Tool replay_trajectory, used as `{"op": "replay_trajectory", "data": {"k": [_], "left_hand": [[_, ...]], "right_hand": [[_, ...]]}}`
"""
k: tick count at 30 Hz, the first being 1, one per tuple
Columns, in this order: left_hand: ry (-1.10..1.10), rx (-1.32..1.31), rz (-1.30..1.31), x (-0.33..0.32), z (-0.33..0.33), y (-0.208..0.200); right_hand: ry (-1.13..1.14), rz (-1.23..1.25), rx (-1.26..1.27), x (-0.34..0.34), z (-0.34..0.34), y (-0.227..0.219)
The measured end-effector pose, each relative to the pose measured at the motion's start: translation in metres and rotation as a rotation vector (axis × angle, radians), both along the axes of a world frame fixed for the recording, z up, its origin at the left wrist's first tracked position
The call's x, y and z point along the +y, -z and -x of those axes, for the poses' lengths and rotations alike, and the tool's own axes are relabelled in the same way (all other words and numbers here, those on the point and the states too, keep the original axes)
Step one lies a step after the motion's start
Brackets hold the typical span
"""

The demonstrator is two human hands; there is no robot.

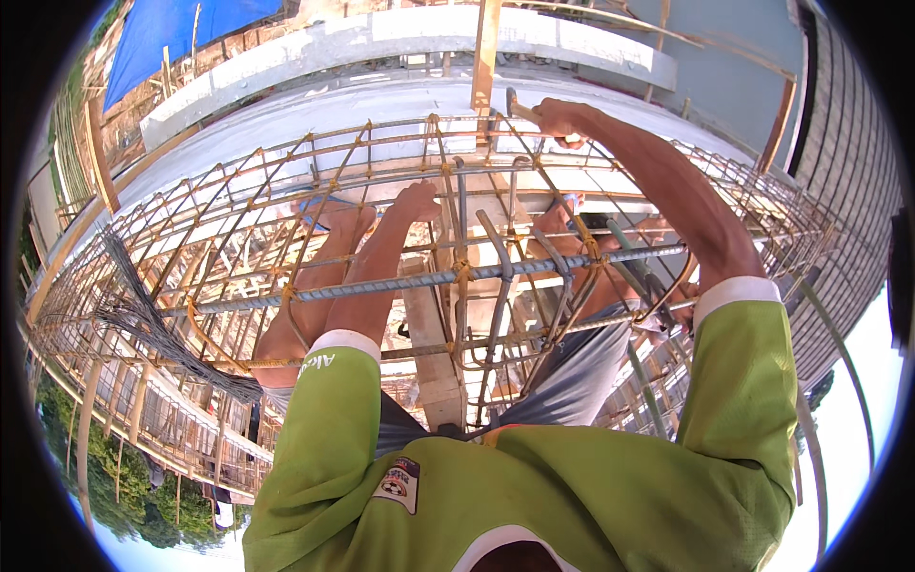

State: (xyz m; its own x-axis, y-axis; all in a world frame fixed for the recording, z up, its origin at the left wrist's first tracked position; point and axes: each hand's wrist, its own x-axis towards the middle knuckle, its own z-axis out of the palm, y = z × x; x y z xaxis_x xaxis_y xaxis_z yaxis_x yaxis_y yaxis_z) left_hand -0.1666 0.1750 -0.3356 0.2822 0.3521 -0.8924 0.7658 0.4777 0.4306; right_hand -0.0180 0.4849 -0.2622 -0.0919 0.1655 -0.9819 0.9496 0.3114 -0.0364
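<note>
I crouch on a rusty rebar cage (238,219) above a concrete slab. My left hand (416,201) reaches down through the bars, its fingers bent around a thin vertical bar near a wire-tied joint. My right hand (560,117) is stretched farther out at the cage's top edge and is closed around the wooden handle of a small metal hooked tool (516,107). A thick ribbed grey bar (419,280) runs crosswise under both forearms. My bare legs and sandalled feet (345,221) rest among the bars.
A bundle of dark tie wire (143,319) hangs on the cage at left. A wooden plank (431,343) lies below the bars. A concrete beam (400,38) and wooden post (486,52) stand beyond, with a blue tarp (181,29) at top left. Trees show far below.
</note>
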Motion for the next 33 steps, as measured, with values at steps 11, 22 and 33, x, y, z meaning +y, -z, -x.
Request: {"op": "replay_trajectory", "data": {"k": [11, 22, 33], "left_hand": [[-0.023, -0.018, 0.037, 0.010, -0.002, 0.004], [0.058, 0.022, -0.115, 0.002, 0.009, -0.010], [0.159, -0.056, -0.335, -0.015, 0.050, -0.127]], "right_hand": [[0.130, -0.003, 0.097, 0.030, -0.019, -0.081], [0.711, -0.372, 0.749, -0.034, -0.038, -0.321], [0.858, -0.723, 0.861, -0.202, -0.103, -0.292]]}}
